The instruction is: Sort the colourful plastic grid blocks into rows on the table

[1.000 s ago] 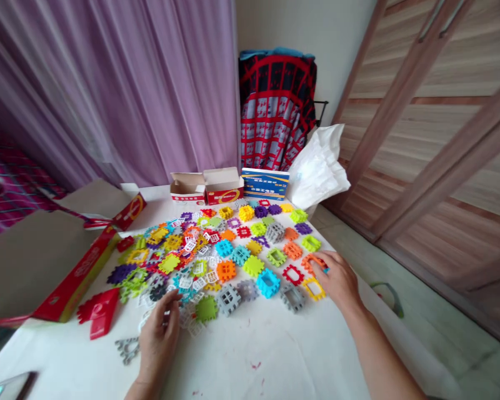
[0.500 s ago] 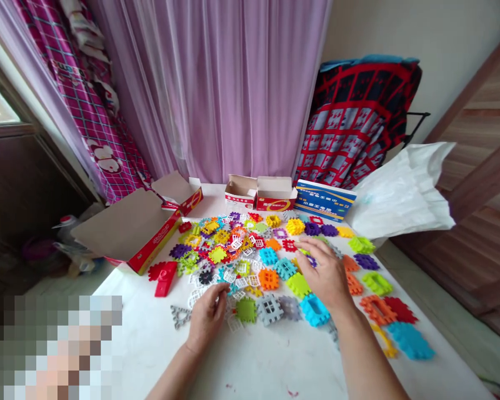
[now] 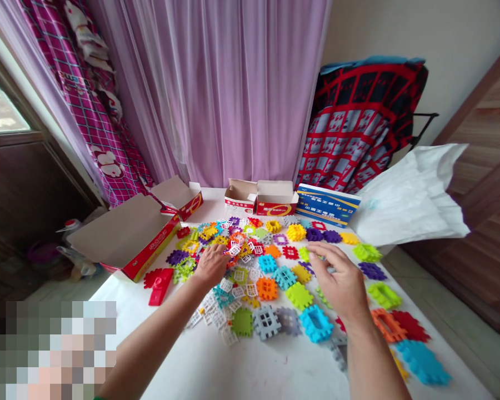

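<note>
Colourful interlocking plastic building blocks cover the middle of the table. My left hand (image 3: 212, 264) reaches palm down into the mixed pile, beside a white window-grid piece (image 3: 234, 250); its fingertips are partly hidden. To the right, my right hand (image 3: 339, 278) hovers over the blocks, thumb and fingers apart, with nothing visible between them. Near its fingertips lie a red window block (image 3: 290, 253) and a yellow block (image 3: 301, 273). Closer to me are a lime block (image 3: 299, 296), a blue frame block (image 3: 316, 323), a grey window block (image 3: 267, 322) and a green square block (image 3: 242, 323).
An open red-and-yellow carton (image 3: 154, 247) stands at the left, with smaller open boxes (image 3: 276, 199) and a blue box (image 3: 328, 204) along the back. A white sack (image 3: 412, 194) slumps at the back right. More blocks, including a blue one (image 3: 425, 361), line the right edge.
My left hand has moved away from me, from the near side of the pile into its left middle. My right hand has shifted slightly to the right and its fingers have spread.
</note>
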Demonstrator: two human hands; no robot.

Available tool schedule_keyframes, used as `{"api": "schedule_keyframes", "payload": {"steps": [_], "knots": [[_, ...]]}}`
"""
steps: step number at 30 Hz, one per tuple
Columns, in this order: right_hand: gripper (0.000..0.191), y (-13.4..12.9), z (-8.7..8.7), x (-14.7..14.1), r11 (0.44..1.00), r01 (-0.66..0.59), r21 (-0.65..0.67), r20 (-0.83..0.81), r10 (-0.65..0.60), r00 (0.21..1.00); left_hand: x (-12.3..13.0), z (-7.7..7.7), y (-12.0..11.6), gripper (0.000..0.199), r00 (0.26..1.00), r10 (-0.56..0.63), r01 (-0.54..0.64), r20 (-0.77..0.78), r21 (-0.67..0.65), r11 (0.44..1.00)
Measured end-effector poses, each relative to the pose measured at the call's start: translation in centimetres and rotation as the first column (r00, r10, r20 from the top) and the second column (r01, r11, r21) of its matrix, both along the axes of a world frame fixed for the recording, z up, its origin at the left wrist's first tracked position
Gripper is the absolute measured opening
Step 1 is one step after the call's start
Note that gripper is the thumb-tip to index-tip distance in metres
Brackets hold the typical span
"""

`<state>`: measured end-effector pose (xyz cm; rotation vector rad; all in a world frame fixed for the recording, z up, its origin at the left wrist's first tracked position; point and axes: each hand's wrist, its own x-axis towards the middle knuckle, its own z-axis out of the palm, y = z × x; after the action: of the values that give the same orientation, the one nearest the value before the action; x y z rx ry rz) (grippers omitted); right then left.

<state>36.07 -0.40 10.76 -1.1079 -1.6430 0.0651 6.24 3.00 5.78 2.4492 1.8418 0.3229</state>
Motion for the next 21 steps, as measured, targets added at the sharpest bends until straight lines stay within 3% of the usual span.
{"api": "schedule_keyframes", "payload": {"steps": [3,6,10,13,16,21], "knots": [[0.020,0.1,0.2,0.7,1.000,0.023,0.012,-0.003,-0.023,1.000,0.0,0.1,0.9,0.022,0.999,-0.008,0.010,0.037,-0.050,0.999],[0.021,0.2,0.3,1.1,0.999,0.036,0.023,-0.009,-0.036,0.999,-0.5,0.6,0.9,0.017,0.985,0.001,0.014,0.174,-0.082,0.997],[0.022,0.3,0.3,1.3,0.999,0.034,-0.011,-0.018,-0.035,0.999,-1.1,1.3,0.1,0.021,0.877,0.106,-0.043,0.470,-0.144,0.989],[0.022,0.3,0.1,0.9,0.999,0.015,-0.039,-0.016,-0.015,1.000,-0.5,1.3,-1.0,0.035,0.671,0.251,-0.078,0.697,-0.271,0.959],[0.022,0.1,-0.3,0.0,0.997,-0.008,-0.076,0.009,0.009,1.000,1.4,1.1,-2.1,0.040,0.383,0.381,-0.026,0.841,-0.402,0.915],[0.022,-0.6,-0.9,-2.4,0.979,-0.030,-0.203,0.134,0.059,0.989,5.3,1.6,-3.5,0.026,-0.059,0.517,0.073,0.854,-0.513,0.856]]}}
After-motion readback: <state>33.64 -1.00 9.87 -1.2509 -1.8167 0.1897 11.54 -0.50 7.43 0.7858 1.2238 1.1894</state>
